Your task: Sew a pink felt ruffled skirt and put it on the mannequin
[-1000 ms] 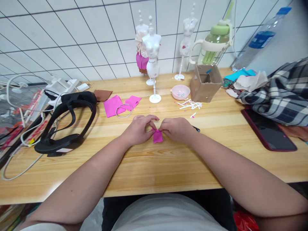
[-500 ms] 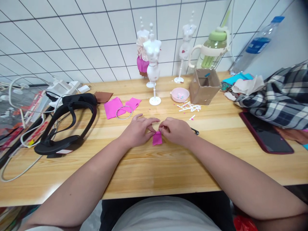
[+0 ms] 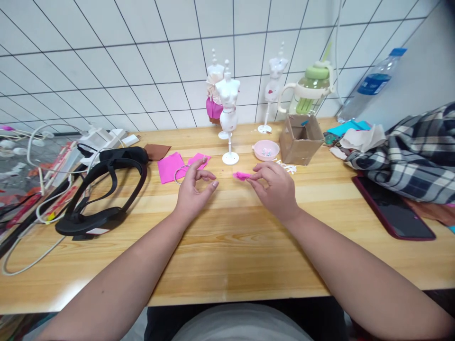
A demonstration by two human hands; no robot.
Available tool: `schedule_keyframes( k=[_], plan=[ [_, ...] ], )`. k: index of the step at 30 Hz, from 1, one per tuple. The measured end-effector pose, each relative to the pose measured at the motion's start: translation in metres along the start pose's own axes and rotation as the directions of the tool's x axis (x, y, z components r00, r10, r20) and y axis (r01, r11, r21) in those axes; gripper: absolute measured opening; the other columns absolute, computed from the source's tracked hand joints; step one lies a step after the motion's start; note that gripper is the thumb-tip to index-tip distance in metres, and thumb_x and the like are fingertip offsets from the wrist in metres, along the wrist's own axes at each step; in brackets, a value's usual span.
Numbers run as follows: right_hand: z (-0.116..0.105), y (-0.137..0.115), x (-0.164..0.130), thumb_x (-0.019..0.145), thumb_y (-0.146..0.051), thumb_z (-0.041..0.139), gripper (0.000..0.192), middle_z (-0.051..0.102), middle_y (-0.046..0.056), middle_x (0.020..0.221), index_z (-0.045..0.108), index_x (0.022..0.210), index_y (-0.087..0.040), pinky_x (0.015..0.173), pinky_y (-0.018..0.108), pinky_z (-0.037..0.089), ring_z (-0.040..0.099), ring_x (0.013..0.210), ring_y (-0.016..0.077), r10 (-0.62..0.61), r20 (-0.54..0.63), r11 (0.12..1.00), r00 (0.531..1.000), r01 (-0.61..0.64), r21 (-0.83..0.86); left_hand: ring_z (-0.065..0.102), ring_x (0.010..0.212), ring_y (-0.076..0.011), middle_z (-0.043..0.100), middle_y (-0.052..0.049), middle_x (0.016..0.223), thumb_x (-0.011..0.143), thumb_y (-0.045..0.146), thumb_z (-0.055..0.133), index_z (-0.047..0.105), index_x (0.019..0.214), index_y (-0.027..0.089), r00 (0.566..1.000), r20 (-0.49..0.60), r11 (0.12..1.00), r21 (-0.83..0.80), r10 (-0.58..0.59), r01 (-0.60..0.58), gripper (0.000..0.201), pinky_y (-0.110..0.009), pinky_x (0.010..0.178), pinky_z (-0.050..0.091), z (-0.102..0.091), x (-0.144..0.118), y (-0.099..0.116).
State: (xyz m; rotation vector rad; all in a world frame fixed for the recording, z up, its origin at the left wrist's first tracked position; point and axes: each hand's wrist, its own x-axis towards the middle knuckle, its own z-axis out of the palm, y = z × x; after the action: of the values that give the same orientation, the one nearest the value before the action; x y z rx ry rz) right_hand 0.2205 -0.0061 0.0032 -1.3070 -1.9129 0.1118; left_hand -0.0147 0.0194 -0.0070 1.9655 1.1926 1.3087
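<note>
Between thumb and fingertips, my right hand pinches a small magenta piece of cloth, which points left and is seen nearly edge-on. My left hand is off the cloth, to its left, with thumb and fingers apart and nothing in it. Behind my left hand lie larger magenta cloth pieces and a thin metal ring, partly covered by the hand. A bare white mini dress form stands just beyond the hands.
Behind stand a dressed form and another bare form. Right of centre are a pink bowl of small bits, a cardboard box and white scraps. A black headset lies left, a phone right.
My left hand has let go of the magenta cloth, moved left and spread its fingers. My right hand has lifted and turned the cloth, away from me. The view has tilted up slightly.
</note>
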Motion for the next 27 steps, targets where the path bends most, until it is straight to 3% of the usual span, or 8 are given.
schedule_keyframes(
  k=[1, 3, 6, 10, 13, 17, 23, 27],
  plan=[
    [0.000, 0.001, 0.000, 0.090, -0.026, 0.061, 0.010, 0.068, 0.007, 0.100, 0.064, 0.083, -0.020, 0.082, 0.033, 0.041, 0.057, 0.094, 0.0212, -0.044, -0.015, 0.998, 0.999, 0.043, -0.042, 0.065, 0.092, -0.0192, 0.067, -0.004, 0.097, 0.082, 0.033, 0.069, 0.041, 0.138, 0.025, 1.000, -0.018, 1.000, 0.004, 0.011, -0.011, 0.064, -0.041, 0.096, 0.047, 0.000, 0.000, -0.001],
    [0.003, 0.002, -0.001, 0.088, -0.026, 0.062, 0.010, 0.067, 0.007, 0.100, 0.064, 0.080, -0.020, 0.079, 0.033, 0.040, 0.055, 0.091, 0.0214, -0.113, 0.108, 0.987, 0.988, 0.125, -0.106, 0.065, 0.097, -0.0202, 0.068, -0.003, 0.097, 0.082, 0.033, 0.068, 0.040, 0.139, 0.025, 0.999, -0.003, 0.999, 0.038, 0.033, -0.033, 0.064, -0.043, 0.101, 0.043, 0.001, -0.001, 0.002],
    [0.010, 0.002, -0.004, 0.085, -0.024, 0.066, 0.008, 0.066, 0.005, 0.098, 0.064, 0.078, -0.021, 0.074, 0.031, 0.039, 0.052, 0.086, 0.0196, -0.137, 0.328, 0.977, 0.935, 0.183, -0.112, 0.063, 0.109, -0.0227, 0.070, -0.002, 0.096, 0.081, 0.037, 0.070, 0.038, 0.140, 0.025, 0.990, 0.127, 0.990, 0.121, 0.058, -0.074, 0.068, -0.044, 0.107, 0.036, 0.003, -0.005, 0.011],
    [0.015, 0.001, -0.007, 0.087, -0.023, 0.063, 0.006, 0.065, 0.004, 0.090, 0.065, 0.083, -0.020, 0.074, 0.029, 0.037, 0.053, 0.085, 0.0185, -0.144, 0.423, 0.981, 0.895, 0.186, -0.059, 0.060, 0.111, -0.0247, 0.071, -0.002, 0.103, 0.075, 0.037, 0.075, 0.039, 0.139, 0.027, 0.940, 0.337, 0.953, 0.263, 0.057, -0.152, 0.075, -0.043, 0.103, 0.035, 0.011, -0.010, 0.020],
    [0.013, 0.002, -0.007, 0.087, -0.023, 0.062, 0.006, 0.066, 0.002, 0.083, 0.064, 0.083, -0.020, 0.071, 0.028, 0.036, 0.055, 0.082, 0.0182, -0.124, 0.481, 0.985, 0.868, 0.165, -0.044, 0.061, 0.105, -0.0235, 0.072, 0.000, 0.102, 0.076, 0.030, 0.073, 0.040, 0.136, 0.029, 0.893, 0.448, 0.924, 0.328, 0.033, -0.199, 0.068, -0.043, 0.099, 0.033, 0.018, -0.013, 0.021],
    [0.011, 0.000, -0.005, 0.086, -0.024, 0.063, 0.002, 0.069, 0.000, 0.081, 0.064, 0.086, -0.022, 0.065, 0.027, 0.033, 0.058, 0.079, 0.0174, -0.062, 0.516, 0.994, 0.854, 0.099, -0.046, 0.062, 0.097, -0.0215, 0.072, 0.001, 0.095, 0.082, 0.023, 0.062, 0.044, 0.133, 0.027, 0.883, 0.469, 0.908, 0.365, 0.011, -0.205, 0.054, -0.042, 0.094, 0.032, 0.024, -0.014, 0.021],
    [0.008, -0.003, -0.005, 0.085, -0.027, 0.065, 0.015, 0.071, -0.003, 0.088, 0.065, 0.100, -0.025, 0.067, 0.026, 0.035, 0.063, 0.085, 0.0167, 0.003, 0.509, 0.999, 0.861, 0.014, -0.029, 0.065, 0.098, -0.0209, 0.073, 0.000, 0.093, 0.083, 0.020, 0.057, 0.044, 0.130, 0.026, 0.889, 0.458, 0.924, 0.351, -0.027, -0.153, 0.050, -0.041, 0.093, 0.032, 0.026, -0.012, 0.022],
    [0.009, -0.003, -0.005, 0.086, -0.033, 0.063, 0.013, 0.069, 0.002, 0.091, 0.071, 0.091, -0.025, 0.068, 0.027, 0.036, 0.061, 0.087, 0.0178, 0.040, 0.503, 0.996, 0.863, 0.007, -0.092, 0.066, 0.097, -0.0200, 0.073, 0.002, 0.091, 0.081, 0.019, 0.058, 0.043, 0.129, 0.026, 0.885, 0.463, 0.920, 0.368, -0.057, -0.133, 0.051, -0.041, 0.093, 0.031, 0.027, -0.011, 0.023]
  ],
)
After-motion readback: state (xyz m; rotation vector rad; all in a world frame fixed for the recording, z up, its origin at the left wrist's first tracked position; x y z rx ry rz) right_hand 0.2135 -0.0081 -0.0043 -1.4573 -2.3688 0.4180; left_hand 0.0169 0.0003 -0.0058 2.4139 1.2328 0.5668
